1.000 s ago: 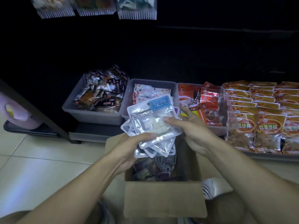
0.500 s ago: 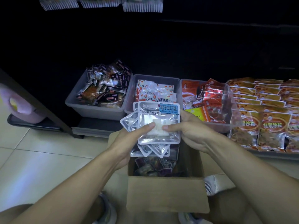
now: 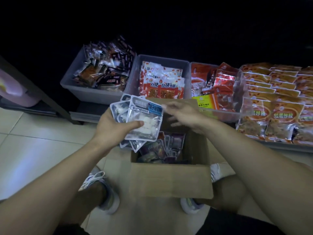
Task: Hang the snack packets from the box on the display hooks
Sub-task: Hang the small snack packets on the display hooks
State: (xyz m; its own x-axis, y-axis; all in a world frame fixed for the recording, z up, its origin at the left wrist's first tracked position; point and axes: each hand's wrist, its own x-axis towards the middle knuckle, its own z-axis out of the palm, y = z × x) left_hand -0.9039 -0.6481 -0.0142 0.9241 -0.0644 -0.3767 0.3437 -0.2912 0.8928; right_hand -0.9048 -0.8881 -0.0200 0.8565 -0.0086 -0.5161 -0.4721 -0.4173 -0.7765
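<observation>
While you crouch over the cardboard box (image 3: 169, 180) on the tiled floor (image 3: 33, 150), your left hand (image 3: 113, 128) grips a fanned stack of clear snack packets (image 3: 144, 122), thumb pressed across the front one so the bundle stays together above the box opening. Holding them there, tops upward, looks like a way to square up the hanger ends before you lift them to the hooks. Your right hand (image 3: 183, 114) sits just beside the top right corner of the front packet, fingers loosely spread and blurred; it grasps nothing that shows, though whether a fingertip touches that corner cannot be told. More dark packets (image 3: 162, 150) lie inside the box, so much of the job remains. Behind the box stand grey bins (image 3: 94, 94) of other snacks and a row of orange bags (image 3: 274, 106) on a low shelf. No display hooks show in this view; they are probably above, in the dark.
</observation>
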